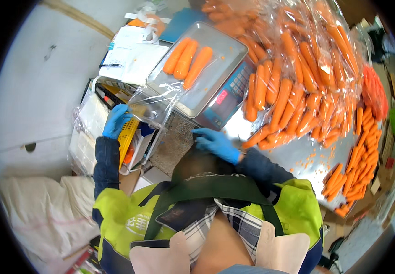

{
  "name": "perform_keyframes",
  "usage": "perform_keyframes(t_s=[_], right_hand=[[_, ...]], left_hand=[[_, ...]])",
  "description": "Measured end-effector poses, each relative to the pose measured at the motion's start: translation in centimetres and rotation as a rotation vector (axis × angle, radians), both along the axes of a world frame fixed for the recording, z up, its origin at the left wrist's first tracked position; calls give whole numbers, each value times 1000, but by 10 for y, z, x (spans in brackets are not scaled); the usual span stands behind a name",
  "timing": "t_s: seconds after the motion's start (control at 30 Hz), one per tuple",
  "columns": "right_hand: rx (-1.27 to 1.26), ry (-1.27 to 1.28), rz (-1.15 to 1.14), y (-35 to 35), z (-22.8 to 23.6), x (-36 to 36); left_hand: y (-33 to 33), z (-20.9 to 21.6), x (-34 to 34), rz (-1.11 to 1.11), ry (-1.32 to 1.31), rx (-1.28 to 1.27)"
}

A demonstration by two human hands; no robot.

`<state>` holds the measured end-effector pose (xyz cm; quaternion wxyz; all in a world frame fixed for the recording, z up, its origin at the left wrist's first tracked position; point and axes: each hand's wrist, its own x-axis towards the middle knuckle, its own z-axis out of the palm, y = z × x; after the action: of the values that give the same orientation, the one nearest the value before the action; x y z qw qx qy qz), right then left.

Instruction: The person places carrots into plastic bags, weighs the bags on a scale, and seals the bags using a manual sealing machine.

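Three carrots [186, 59] lie side by side on the metal pan of a weighing scale [195, 96]. A clear plastic bag [154, 107] hangs over the pan's near left corner; whether the carrots are inside it is hard to make out. My left hand [116, 121], in a blue glove, has its fingers closed at the bag's left edge, above a yellow plastic basket [126, 137]. In front of the scale's near corner is my right hand [218, 144], also gloved in blue. Its fingers stretch leftward and hold nothing visible.
Bagged carrots [298, 68] are heaped right of the scale. Loose carrots [359, 160] are piled along the right side of the metal table [304, 171]. White paper [133, 55] lies left of the scale. Stacked clear bags [85, 141] sit beside the basket, and white sacks [47, 214] rest lower left.
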<state>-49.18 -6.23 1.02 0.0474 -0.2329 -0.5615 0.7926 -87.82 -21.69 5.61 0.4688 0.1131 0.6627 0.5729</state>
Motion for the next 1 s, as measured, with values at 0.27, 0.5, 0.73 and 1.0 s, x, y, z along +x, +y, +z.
perform_keyframes(t_s=[0.27,0.5,0.73,1.0], right_hand=[[-206,-261,-647,-47,-24,80],[-44,-115,-901,-26,-74,35],[-209,-24,-840,18,-80,13],[-94,78,-826,4,-71,-45]], left_hand=[[-44,-98,-80,-36,-207,-38],[60,-73,-47,-61,37,34],[123,-63,-40,-174,-25,-200],[115,-94,-113,-170,-15,-120]])
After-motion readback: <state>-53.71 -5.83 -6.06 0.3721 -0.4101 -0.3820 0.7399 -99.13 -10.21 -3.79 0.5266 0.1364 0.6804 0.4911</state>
